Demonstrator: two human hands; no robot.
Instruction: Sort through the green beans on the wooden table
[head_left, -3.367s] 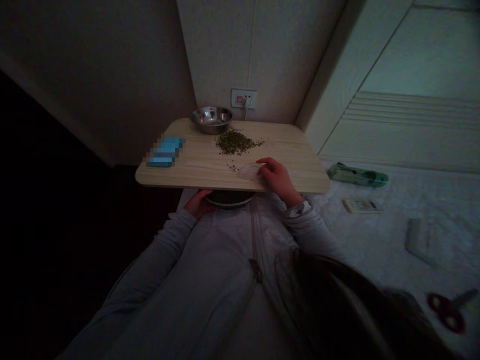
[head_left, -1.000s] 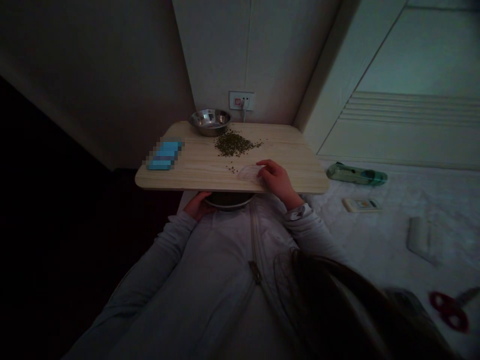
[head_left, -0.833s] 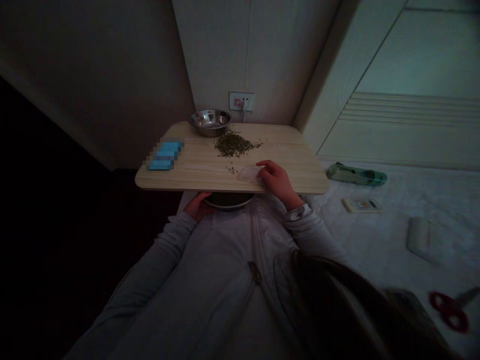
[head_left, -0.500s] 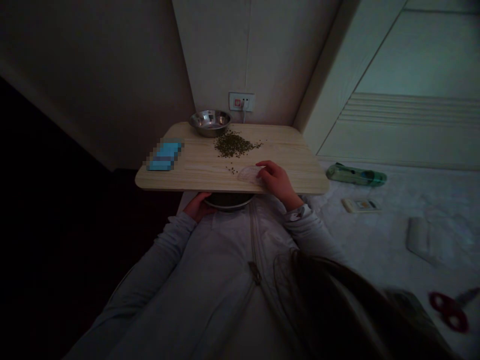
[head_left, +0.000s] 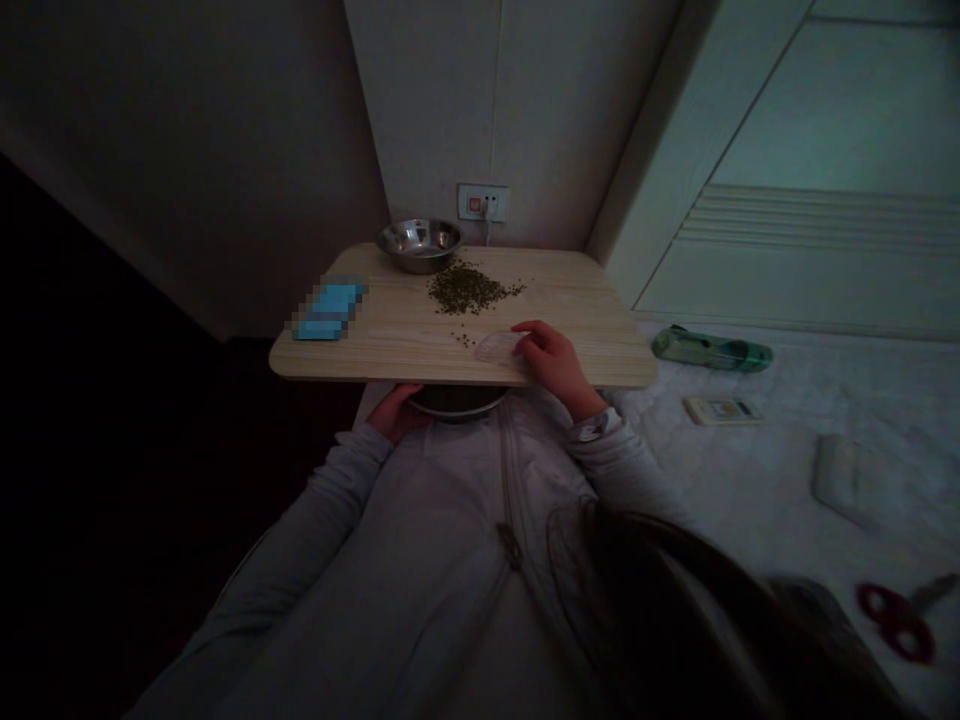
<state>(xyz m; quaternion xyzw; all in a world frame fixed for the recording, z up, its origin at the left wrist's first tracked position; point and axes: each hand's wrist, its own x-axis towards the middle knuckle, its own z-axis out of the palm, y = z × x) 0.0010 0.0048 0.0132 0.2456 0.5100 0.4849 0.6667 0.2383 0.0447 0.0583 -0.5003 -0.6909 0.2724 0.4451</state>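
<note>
A small wooden table point(head_left: 390, 330) stands over my lap. On it my right hand point(head_left: 553, 358) grips a pale flat scraper-like piece point(head_left: 499, 347), its fingers closed on it, beside a few stray green beans point(head_left: 466, 340). The main pile of green beans point(head_left: 465, 288) lies further back, in front of a steel bowl point(head_left: 419, 242). Below the table's near edge my left hand point(head_left: 395, 411) holds a second bowl point(head_left: 457, 401) by its rim; most of that bowl is hidden under the tabletop.
A blurred blue object point(head_left: 330, 308) lies at the table's left. On the white bedding to the right are a green case point(head_left: 711, 350), a small remote point(head_left: 723, 410), a white object point(head_left: 841, 478) and red scissors point(head_left: 896, 618). A wall socket point(head_left: 482, 202) sits behind the table.
Almost nothing has moved. Both hands keep their places; only the view has shifted slightly.
</note>
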